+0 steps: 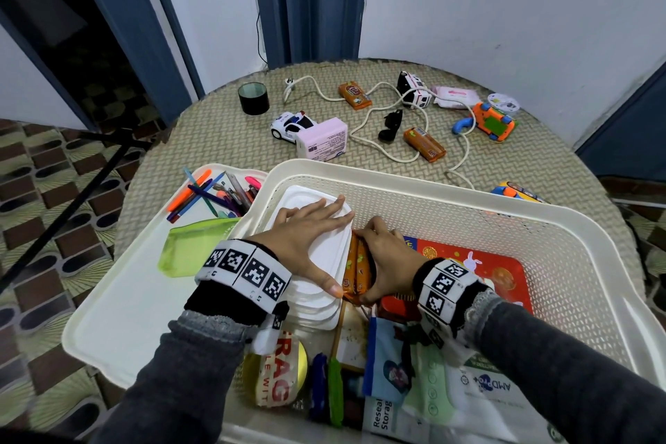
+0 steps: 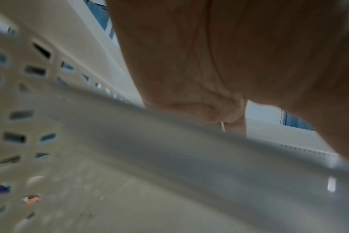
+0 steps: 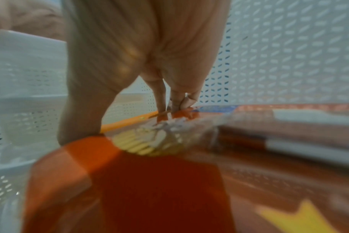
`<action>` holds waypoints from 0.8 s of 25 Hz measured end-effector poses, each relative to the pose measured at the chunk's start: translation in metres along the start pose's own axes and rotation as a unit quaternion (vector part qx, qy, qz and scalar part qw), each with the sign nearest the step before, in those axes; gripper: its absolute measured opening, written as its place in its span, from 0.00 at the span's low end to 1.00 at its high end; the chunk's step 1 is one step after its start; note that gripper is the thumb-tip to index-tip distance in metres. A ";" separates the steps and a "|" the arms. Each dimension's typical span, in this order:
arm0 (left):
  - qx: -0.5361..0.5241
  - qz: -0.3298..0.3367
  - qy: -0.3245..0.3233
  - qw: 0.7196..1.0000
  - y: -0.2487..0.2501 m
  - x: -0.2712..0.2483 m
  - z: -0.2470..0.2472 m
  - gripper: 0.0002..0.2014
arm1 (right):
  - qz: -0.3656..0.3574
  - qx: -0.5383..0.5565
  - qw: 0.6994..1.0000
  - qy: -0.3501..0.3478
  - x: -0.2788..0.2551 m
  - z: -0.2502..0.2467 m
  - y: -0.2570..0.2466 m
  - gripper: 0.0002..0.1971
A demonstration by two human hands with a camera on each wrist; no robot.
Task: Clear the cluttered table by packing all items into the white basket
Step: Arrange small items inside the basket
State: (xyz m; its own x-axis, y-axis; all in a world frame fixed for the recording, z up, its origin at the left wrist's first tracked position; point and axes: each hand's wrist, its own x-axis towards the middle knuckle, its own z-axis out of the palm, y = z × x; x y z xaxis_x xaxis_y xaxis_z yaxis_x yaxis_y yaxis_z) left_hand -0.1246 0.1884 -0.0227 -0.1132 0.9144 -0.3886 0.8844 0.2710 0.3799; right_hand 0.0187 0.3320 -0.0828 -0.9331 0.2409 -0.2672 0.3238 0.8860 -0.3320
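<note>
The white basket (image 1: 447, 204) stands at the near side of the table, holding several packed items. My left hand (image 1: 310, 227) lies flat with straight fingers on a stack of white lidded containers (image 1: 324, 285) inside it. My right hand (image 1: 387, 258) grips orange snack packets (image 1: 355, 270) standing on edge between the containers and a red tin (image 1: 501, 272). In the right wrist view the fingers (image 3: 161, 97) and thumb pinch the orange packets (image 3: 130, 121). The left wrist view shows the palm (image 2: 209, 63) over the blurred white lid (image 2: 169, 157).
On the woven table lie a white cable (image 1: 389, 112), two orange snack packets (image 1: 355, 94), toy cars (image 1: 292, 124), a pink box (image 1: 322, 144), a black tape roll (image 1: 253, 98), wipes (image 1: 456, 96) and an orange toy (image 1: 493, 122). A white tray (image 1: 119, 299) with pens and a green pouch lies left.
</note>
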 end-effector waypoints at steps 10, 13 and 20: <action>0.007 -0.003 -0.003 1.000 0.002 -0.001 -0.001 0.57 | -0.015 -0.030 0.999 -0.028 0.000 0.008 0.000 0.69; 0.005 -0.002 -0.006 1.000 0.000 0.000 -0.001 0.58 | -0.006 -0.031 0.999 -0.008 0.004 0.006 -0.005 0.63; 0.002 0.000 -0.008 1.000 0.000 -0.001 -0.001 0.57 | 0.003 0.009 1.000 0.005 0.007 0.005 -0.004 0.56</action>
State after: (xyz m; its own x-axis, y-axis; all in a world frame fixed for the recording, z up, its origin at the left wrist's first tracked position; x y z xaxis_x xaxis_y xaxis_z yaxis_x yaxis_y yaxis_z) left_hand -0.1246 0.1881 -0.0215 -0.1051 0.9093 -0.4026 0.8865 0.2692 0.3765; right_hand 0.0115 0.3282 -0.0882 -0.9326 0.2509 -0.2595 0.3325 0.8771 -0.3467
